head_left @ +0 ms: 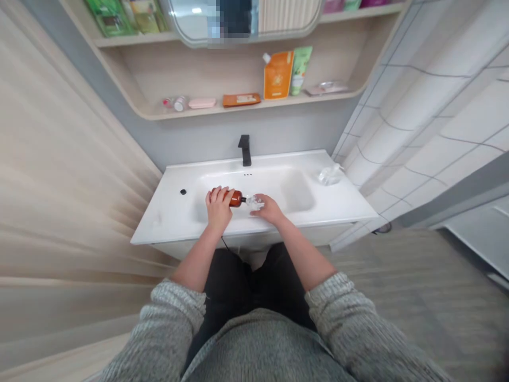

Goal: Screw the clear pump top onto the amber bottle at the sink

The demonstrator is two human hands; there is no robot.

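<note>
The left hand (218,204) wraps around a brown bottle (235,198); the right hand (269,208) curls around clear plastic (255,202).

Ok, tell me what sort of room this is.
Most likely a bathroom: there's a white sink with a black tap, a mirror above it, and a shelf holding what look like toiletries, including an orange pouch and a green tube.

one brown bottle (235,198), one faucet (245,150), one basin (296,190)
</note>
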